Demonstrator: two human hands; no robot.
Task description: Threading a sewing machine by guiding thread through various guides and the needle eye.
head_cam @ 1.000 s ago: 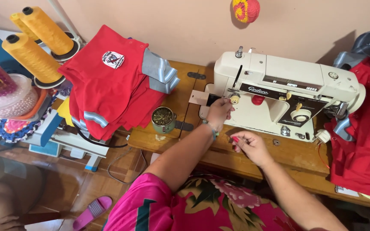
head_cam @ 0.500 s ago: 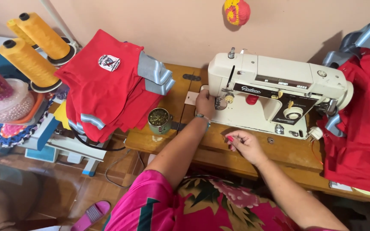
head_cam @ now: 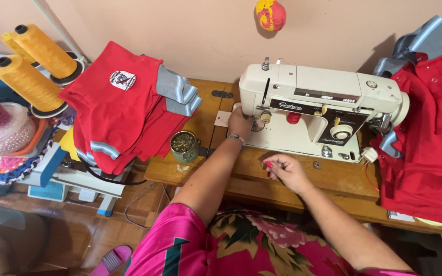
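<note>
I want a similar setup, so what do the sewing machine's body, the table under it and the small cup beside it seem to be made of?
Sewing machine: looks like cream enamelled metal or hard plastic, smooth and slightly glossy; which one is unclear. Table: wood, orange-brown varnish with visible grain and a hinged leaf. Small cup: probably metal with a greenish sheen, filled with small bits too tiny to identify. The left hand is at the needle end, the right hand on the tabletop.

Round white-and-red embroidered badge (head_cam: 123, 79) on folded red shirts, left; dark rectangular nameplate (head_cam: 293, 106) across cream sewing machine's front.
</note>
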